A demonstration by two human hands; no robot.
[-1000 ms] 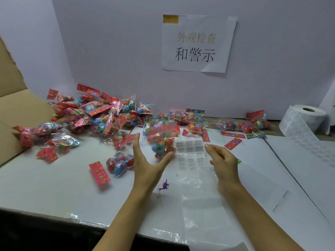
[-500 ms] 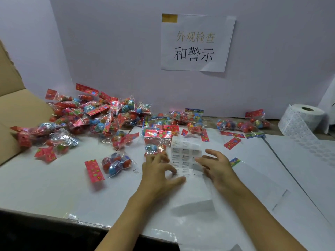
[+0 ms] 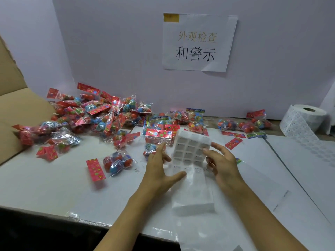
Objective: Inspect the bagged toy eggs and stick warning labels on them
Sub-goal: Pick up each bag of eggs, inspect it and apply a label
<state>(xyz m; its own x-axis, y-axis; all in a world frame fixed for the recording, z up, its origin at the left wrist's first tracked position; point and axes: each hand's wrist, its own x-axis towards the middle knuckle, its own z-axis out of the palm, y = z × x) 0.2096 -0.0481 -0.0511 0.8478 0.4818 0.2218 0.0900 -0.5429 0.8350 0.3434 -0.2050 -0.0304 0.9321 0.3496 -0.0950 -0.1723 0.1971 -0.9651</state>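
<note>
A white strip of warning labels [image 3: 190, 151] lies in the middle of the table, its far end lifted and curled back toward me. My left hand [image 3: 159, 169] holds its left edge, thumb lying on the flat lower part. My right hand [image 3: 223, 165] grips its right edge with the fingertips. A clear bag of toy eggs with a red header card [image 3: 157, 136] lies just beyond my left hand. Another bag of red and blue eggs [image 3: 116, 163] sits to the left. A big pile of bagged eggs [image 3: 90, 115] fills the back left.
A roll of labels [image 3: 304, 118] stands at the back right, its tail running forward over the table. A few bagged eggs [image 3: 244, 125] lie near it. An open cardboard box [image 3: 16, 105] is at the left edge. A paper sign [image 3: 197, 42] hangs on the white back wall.
My left hand put an egg bag down on the table, then both hands closed in on the label strip. The strip's far end has lifted and folded back toward me.
</note>
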